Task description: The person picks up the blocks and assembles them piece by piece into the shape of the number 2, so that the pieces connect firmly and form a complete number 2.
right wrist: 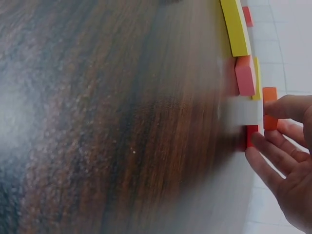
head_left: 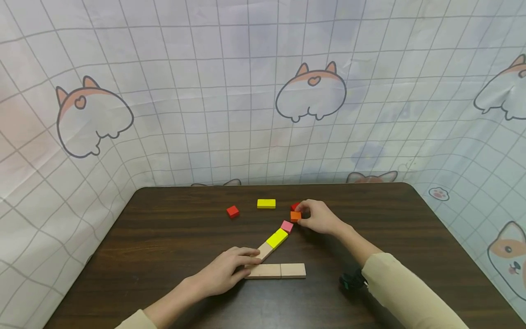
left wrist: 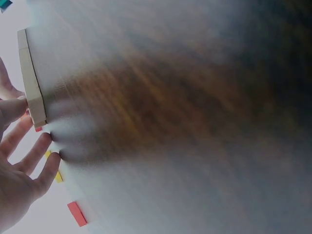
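Note:
In the head view my right hand (head_left: 322,218) pinches an orange block (head_left: 295,217) between thumb and fingers. The right wrist view shows this orange block (right wrist: 270,109) held up off the dark tabletop, with a red block (right wrist: 251,135) close by my other fingers. My left hand (head_left: 225,272) rests with extended fingers on the plain wooden blocks where two rows meet at an angle. One row runs right as two plain wooden blocks (head_left: 292,270). The slanted row has a plain wooden block (head_left: 265,251), then a yellow block (head_left: 277,238), ending in a pink block (head_left: 287,226).
Farther back on the brown table (head_left: 172,228) lie a yellow block (head_left: 266,204) and a red block (head_left: 233,211). A small dark object (head_left: 351,280) sits beside my right sleeve. A white grid-patterned cloth (head_left: 213,114) with cartoon animals hangs behind the table.

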Tool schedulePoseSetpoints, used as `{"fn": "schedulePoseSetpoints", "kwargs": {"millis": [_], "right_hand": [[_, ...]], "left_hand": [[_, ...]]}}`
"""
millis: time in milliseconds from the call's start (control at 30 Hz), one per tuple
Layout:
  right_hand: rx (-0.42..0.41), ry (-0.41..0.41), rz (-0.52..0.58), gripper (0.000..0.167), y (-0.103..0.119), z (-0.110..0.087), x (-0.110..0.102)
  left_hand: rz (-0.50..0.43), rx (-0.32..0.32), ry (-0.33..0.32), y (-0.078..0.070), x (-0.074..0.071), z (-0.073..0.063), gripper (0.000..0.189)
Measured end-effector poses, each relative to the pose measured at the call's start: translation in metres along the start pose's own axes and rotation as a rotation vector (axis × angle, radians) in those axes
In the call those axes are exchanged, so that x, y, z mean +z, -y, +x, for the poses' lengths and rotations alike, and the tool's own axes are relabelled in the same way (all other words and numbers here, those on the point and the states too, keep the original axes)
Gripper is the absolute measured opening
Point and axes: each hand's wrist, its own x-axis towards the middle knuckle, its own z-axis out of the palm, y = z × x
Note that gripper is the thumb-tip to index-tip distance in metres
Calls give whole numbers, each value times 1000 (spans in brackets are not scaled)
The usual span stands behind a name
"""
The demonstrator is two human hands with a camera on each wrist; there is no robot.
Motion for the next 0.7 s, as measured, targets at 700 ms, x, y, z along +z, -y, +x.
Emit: {"fn": "schedulePoseSetpoints", "kwargs": {"millis": [700], "right_hand": [[-13, 24, -13, 27, 8, 13, 0]], "left_hand": [[2, -5, 6, -2, -2, -1, 34]]}}
